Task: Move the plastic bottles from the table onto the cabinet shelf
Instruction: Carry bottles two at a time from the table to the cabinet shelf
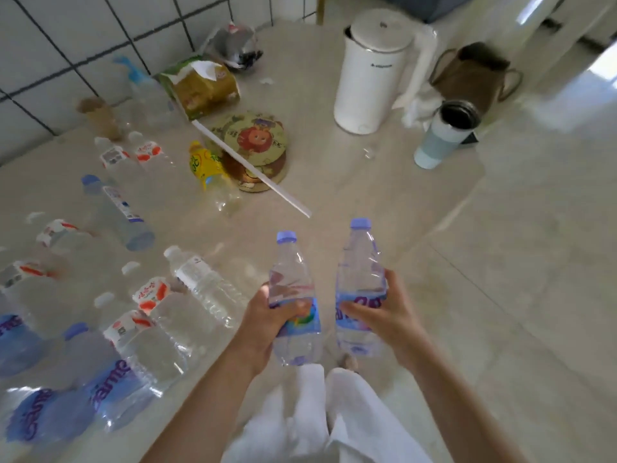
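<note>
My left hand [267,320] grips a clear plastic bottle [293,292] with a pale blue cap and blue label, held upright over the table's near edge. My right hand [384,312] grips a second, matching bottle [360,282] beside it, just past the table's edge. Several more empty plastic bottles stand on the table [334,202] to the left, among them a white-capped one [203,282], red-and-white-labelled ones [150,295] and blue-labelled ones [107,372]. No cabinet shelf is in view.
A white kettle [374,75], a pale green tumbler [444,135], round coasters [257,142], a long white straw [250,168], a yellow-labelled bottle [203,165] and a snack packet [200,85] sit further back. A tiled wall [50,45] is behind, pale floor [517,295] to the right.
</note>
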A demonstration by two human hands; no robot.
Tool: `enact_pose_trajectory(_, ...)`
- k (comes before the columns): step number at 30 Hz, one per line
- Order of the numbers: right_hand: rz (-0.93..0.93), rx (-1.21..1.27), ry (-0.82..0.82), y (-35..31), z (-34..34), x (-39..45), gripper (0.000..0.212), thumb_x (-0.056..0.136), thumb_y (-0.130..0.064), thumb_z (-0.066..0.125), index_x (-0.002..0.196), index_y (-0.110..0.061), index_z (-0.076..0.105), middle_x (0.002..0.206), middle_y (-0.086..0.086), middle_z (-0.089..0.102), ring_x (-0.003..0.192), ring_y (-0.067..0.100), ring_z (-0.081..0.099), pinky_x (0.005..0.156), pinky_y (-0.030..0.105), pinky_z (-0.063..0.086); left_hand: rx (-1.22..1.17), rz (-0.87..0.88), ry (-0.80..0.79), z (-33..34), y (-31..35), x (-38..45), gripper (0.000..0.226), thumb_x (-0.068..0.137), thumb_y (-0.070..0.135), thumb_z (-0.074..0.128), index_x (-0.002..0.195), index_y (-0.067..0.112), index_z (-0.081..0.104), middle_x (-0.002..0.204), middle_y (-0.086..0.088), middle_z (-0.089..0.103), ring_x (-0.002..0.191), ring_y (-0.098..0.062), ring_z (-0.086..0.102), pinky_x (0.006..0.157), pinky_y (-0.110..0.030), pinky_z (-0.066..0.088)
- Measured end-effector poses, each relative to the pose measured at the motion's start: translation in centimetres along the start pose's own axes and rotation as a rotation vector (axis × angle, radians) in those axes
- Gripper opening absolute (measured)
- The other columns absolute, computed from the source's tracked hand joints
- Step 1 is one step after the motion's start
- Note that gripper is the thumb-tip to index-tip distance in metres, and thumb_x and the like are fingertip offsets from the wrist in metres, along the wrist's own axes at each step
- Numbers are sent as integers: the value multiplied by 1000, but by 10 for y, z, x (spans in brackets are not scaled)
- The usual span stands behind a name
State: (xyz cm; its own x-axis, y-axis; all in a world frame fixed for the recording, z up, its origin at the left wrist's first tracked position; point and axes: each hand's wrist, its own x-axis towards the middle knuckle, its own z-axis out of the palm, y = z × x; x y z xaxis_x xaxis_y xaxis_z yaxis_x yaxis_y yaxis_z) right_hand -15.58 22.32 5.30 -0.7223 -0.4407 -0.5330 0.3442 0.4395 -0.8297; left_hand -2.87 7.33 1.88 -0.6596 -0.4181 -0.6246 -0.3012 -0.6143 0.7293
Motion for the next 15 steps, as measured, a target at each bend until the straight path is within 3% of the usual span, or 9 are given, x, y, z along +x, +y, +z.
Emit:
enact_pose_trajectory(6, 34, 125, 215, 38, -57, -60, 61, 66, 1, 82, 106, -29, 46, 103, 8, 66, 90, 21, 69, 69, 29, 59, 231, 31, -9, 62, -21, -24, 67, 51, 11, 89, 112, 7, 61, 101, -21, 71, 87, -35, 70, 78, -45, 58)
enact_pose_trajectory(8, 35, 159, 279, 53, -76, -81, 58, 64, -2, 84, 99, -31, 48, 102, 4, 68, 89, 18, 70, 71, 31, 60, 297, 34, -61, 83, -31, -30, 61, 55, 13, 89, 110, 11, 62, 101, -17, 71, 87, -32, 70, 74, -40, 58)
enact_pose_trajectory(10, 44, 216, 358, 72, -100, -108, 59, 64, -2, 84, 98, -33, 47, 101, 1, 67, 89, 16, 70, 70, 30, 59, 357, 23, -113, 110, -46, -40, 46, 66, 1, 84, 104, 15, 62, 96, -12, 72, 80, -25, 70, 70, -34, 57)
enact_pose_trajectory(15, 76, 337, 545, 127, -159, -187, 60, 66, -4, 84, 101, -34, 45, 106, -3, 64, 95, 17, 68, 72, 27, 59, 516, -8, -311, 186, -94, -82, 48, 68, 0, 81, 108, 13, 60, 94, -11, 73, 78, -24, 73, 63, -34, 59)
